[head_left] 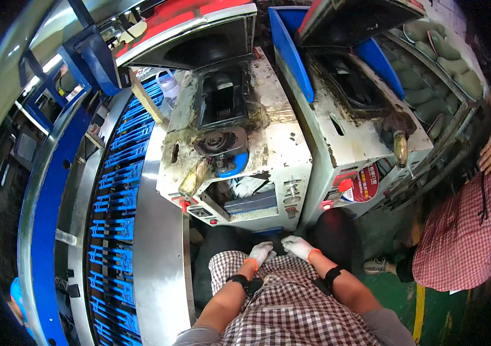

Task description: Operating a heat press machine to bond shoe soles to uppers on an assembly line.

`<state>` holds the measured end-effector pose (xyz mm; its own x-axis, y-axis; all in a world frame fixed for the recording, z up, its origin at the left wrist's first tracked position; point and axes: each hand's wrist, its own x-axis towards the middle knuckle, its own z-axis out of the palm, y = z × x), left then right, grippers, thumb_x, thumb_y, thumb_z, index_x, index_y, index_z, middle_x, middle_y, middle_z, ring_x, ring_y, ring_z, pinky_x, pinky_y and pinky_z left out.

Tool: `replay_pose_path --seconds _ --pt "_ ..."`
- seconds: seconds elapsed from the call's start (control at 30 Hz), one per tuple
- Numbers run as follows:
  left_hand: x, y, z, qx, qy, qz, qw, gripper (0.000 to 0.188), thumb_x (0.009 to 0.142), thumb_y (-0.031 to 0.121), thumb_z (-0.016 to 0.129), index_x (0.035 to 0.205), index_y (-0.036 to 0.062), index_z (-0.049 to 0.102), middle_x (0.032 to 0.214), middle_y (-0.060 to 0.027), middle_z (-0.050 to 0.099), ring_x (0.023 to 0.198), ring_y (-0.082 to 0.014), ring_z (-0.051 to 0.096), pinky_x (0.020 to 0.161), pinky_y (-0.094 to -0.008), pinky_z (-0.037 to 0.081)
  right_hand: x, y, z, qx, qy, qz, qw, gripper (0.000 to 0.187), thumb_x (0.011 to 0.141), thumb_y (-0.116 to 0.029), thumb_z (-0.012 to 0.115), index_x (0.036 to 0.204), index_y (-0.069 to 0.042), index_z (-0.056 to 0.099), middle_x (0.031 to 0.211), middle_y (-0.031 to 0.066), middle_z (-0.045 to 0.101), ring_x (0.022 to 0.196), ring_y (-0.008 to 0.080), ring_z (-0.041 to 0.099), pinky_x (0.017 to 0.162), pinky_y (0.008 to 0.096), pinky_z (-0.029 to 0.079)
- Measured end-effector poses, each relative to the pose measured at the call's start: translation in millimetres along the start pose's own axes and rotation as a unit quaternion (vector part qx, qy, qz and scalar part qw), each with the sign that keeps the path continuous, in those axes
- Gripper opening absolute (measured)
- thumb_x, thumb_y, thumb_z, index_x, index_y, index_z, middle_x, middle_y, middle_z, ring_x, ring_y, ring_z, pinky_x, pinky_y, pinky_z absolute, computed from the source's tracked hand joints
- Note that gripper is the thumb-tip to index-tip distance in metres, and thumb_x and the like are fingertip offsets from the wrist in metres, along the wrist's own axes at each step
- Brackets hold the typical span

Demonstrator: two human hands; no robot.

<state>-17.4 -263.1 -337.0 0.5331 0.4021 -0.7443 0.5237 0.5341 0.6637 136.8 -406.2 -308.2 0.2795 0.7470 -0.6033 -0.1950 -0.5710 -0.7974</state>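
Both hands are in front of my lap, close to each other, in white gloves with orange cuffs. My left hand is loosely bent, its fingers pointing right; nothing shows in it. Beside it, my right hand has its fingers stretched loosely toward the left and likewise shows nothing held. The checked apron lies beneath them. Just ahead stands a worn white machine with its lid raised, a dark recess in its top, a round clamp and a tape-wrapped handle. Neither hand touches the machine.
A conveyor with blue slats runs along my left, edged by a metal plate. A second open machine stands to the right. Beyond it a rack holds several grey-green shoe-shaped pieces. Another person in a checked apron stands at right.
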Motion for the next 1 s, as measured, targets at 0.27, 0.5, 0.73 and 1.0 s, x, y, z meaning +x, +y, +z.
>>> replay_pose_path --seconds 0.27,0.5,0.73,1.0 --pt "-5 1 3 0.113 -0.045 0.130 0.984 0.039 0.098 0.016 0.063 0.131 -0.0034 0.069 0.119 -0.0118 0.075 0.101 -0.0182 0.070 0.090 -0.0306 0.055 17 42 -7 -0.125 0.016 -0.148 0.981 0.037 0.097 -0.029 0.061 0.118 -0.001 0.073 0.124 0.0174 0.071 0.118 0.0330 0.065 0.106 0.0413 0.049" --pt "25 -21 -19 0.049 -0.026 0.010 0.998 0.037 0.100 0.012 0.058 0.132 -0.0025 0.068 0.096 -0.0190 0.077 0.070 -0.0244 0.074 0.060 -0.0347 0.059 18 19 6 -0.132 -0.011 -0.043 0.990 0.046 0.098 -0.035 0.061 0.132 -0.004 0.068 0.127 0.0158 0.071 0.115 0.0278 0.066 0.100 0.0381 0.051" --pt "16 -3 -7 0.056 -0.021 0.032 0.998 0.044 0.101 0.016 0.058 0.142 -0.0021 0.059 0.105 -0.0195 0.076 0.081 -0.0248 0.076 0.067 -0.0349 0.061 18 21 -2 -0.177 0.035 -0.120 0.976 0.040 0.098 -0.028 0.059 0.125 -0.001 0.071 0.122 0.0154 0.072 0.111 0.0280 0.068 0.098 0.0383 0.052" --pt "48 -36 -27 0.048 -0.009 0.069 0.996 0.037 0.098 0.010 0.058 0.131 -0.0039 0.067 0.094 -0.0176 0.077 0.071 -0.0289 0.074 0.060 -0.0386 0.061 26 24 5 -0.169 0.002 -0.112 0.979 0.042 0.099 -0.033 0.059 0.127 -0.004 0.070 0.123 0.0152 0.073 0.112 0.0278 0.068 0.099 0.0387 0.051"
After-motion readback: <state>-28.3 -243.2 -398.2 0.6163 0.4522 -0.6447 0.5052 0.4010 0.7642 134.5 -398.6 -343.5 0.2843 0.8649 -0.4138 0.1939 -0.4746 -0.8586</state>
